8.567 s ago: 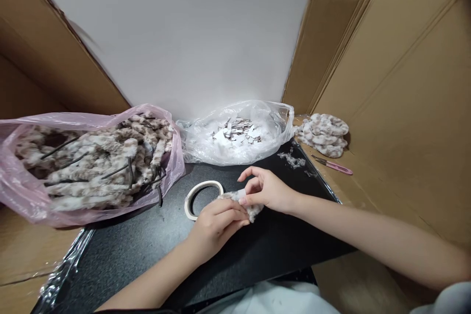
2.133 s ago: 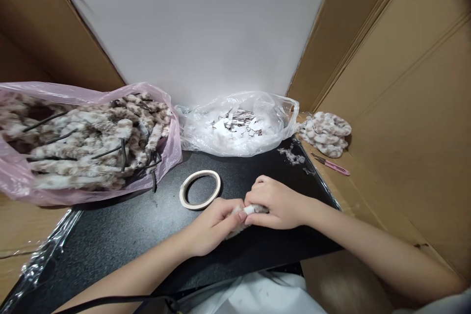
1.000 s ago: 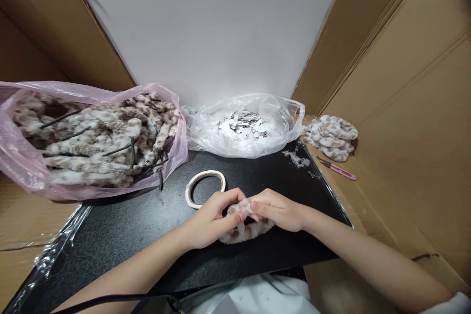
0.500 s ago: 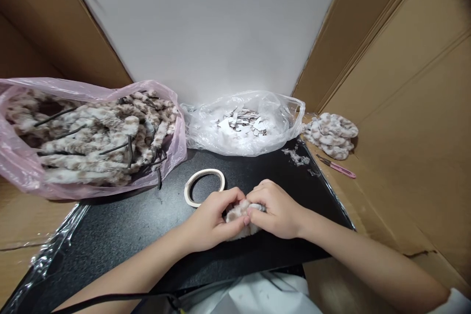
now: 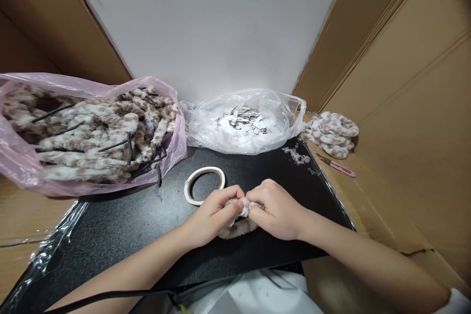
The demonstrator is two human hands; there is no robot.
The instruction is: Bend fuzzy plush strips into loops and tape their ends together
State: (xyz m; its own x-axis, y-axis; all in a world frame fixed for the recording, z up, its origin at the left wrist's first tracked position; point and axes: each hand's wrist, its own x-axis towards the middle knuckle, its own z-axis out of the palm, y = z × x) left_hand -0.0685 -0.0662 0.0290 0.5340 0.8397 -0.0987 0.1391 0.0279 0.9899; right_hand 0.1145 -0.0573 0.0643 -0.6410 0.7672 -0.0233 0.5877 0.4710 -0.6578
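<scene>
Between my two hands, low over the front of the black table [image 5: 121,235], is a mottled white-and-brown plush fabric piece [image 5: 239,228]. My left hand [image 5: 217,216] pinches it from the left with thumb and forefinger. From the right, my right hand [image 5: 275,211] grips the same fluffy piece, thumb and curled fingers close to the left fingertips. Part of the fabric bulges out below the hands, and the rest is covered by them. A roll of cream tape [image 5: 187,191] lies flat just beyond my left hand.
A pink plastic bag [image 5: 180,142] of furry strips with dark cords stands at the left. Behind the tape is a clear bag [image 5: 206,140] of paper scraps. Bundled furry pieces [image 5: 331,133] and pink-handled snips [image 5: 342,169] lie at the right. Cardboard walls [image 5: 412,108] enclose the table.
The plush piece has turned in my fingers, and more of it now shows below the hands. My left thumb has shifted upward. Both hands stay at nearly the same spot.
</scene>
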